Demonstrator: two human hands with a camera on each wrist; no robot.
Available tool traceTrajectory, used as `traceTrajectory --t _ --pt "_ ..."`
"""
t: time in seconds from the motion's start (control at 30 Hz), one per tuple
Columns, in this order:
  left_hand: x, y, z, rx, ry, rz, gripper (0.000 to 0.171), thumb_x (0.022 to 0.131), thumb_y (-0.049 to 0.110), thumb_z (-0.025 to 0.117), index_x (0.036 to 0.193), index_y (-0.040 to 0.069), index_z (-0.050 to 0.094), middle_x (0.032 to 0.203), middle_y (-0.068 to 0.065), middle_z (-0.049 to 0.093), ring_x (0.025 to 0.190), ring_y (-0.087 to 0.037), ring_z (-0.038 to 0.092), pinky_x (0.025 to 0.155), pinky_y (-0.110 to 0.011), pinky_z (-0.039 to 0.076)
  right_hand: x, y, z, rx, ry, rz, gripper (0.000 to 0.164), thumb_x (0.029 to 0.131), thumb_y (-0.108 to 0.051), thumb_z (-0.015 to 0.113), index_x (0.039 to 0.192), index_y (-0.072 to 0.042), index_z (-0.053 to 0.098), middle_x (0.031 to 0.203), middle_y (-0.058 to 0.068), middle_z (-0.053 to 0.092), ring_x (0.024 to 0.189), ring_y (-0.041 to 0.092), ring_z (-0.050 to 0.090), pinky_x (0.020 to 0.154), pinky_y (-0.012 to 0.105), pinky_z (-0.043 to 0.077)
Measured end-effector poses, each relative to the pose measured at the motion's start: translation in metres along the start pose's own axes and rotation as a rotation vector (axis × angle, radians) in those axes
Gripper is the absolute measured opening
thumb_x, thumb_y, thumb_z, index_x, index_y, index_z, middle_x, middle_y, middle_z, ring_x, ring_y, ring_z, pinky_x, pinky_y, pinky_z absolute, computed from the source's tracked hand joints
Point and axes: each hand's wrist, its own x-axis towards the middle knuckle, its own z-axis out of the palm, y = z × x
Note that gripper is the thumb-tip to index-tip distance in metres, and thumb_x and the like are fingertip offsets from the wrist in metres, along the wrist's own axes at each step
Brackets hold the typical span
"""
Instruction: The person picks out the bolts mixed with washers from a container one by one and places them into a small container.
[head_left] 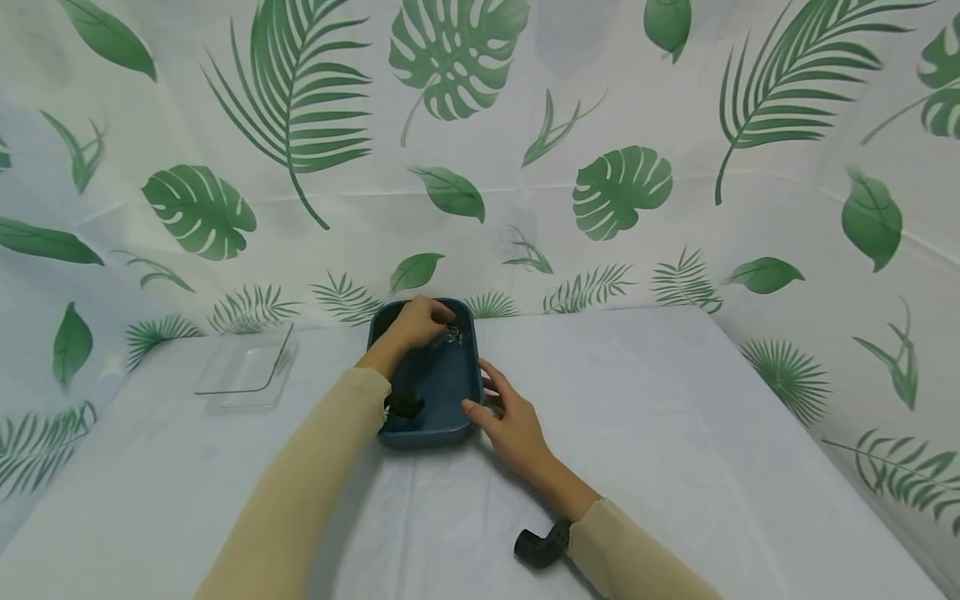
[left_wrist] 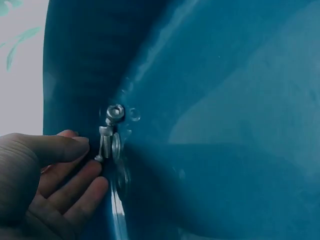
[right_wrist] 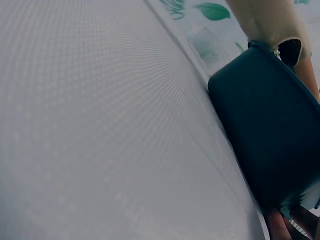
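A dark blue rectangular tray lies lengthwise on the white-covered table. My left hand reaches down into its far end. In the left wrist view, the thumb and bent fingers of that hand are right beside several small metal bolts. Flat round washers lie among them, close to the tray wall. My right hand is at the tray's right side, thumb at the rim and loosely spread fingers along the outer wall. Only its fingertips show in the right wrist view, at the tray's lower corner.
To the left stands a clear, glass-like rectangular box. A leaf-print curtain hangs behind the table. Black wrist devices are on the left wrist and the right wrist; the left one overlaps the tray's near end.
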Motion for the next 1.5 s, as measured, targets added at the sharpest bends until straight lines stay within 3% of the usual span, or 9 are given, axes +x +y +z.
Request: traceTrajectory --t 0.23,0.5,0.87,1.5 --pt "0.003 0.001 0.003 0.028 0.003 -0.028 0.032 0.098 0.006 0.062 0.128 0.002 0.069 0.126 -0.017 0.071 0.117 -0.031 0.067 0.098 -0.044 0.056 0.0 0.001 0.001 -0.004 -0.002 -0.006 0.066 0.098 -0.031 0.065 0.157 -0.027 0.037 0.144 0.016 0.059 0.121 0.033 0.067 0.095 0.047 0.057" --pt "0.006 -0.001 0.012 0.076 0.017 -0.063 0.029 0.095 0.012 0.069 0.124 0.004 0.071 0.123 -0.014 0.073 0.115 -0.03 0.068 0.1 -0.044 0.055 0.0 -0.001 0.001 -0.006 0.001 0.012 0.066 0.099 -0.032 0.065 0.158 -0.028 0.036 0.144 0.016 0.06 0.121 0.034 0.067 0.095 0.05 0.057" --pt "0.004 0.001 0.013 0.179 0.003 -0.102 0.023 0.099 0.015 0.065 0.118 0.008 0.074 0.12 -0.011 0.073 0.111 -0.028 0.068 0.098 -0.045 0.055 0.0 -0.001 0.001 -0.013 0.005 0.007 0.066 0.099 -0.031 0.065 0.158 -0.027 0.036 0.143 0.017 0.06 0.121 0.034 0.067 0.095 0.051 0.057" --pt "0.0 0.001 0.01 0.152 -0.084 -0.135 0.021 0.098 0.018 0.065 0.112 0.004 0.074 0.119 -0.014 0.072 0.099 -0.026 0.069 0.09 -0.041 0.057 0.0 -0.002 0.001 -0.006 0.005 0.016 0.066 0.099 -0.03 0.065 0.158 -0.028 0.036 0.144 0.017 0.06 0.122 0.034 0.066 0.094 0.049 0.057"
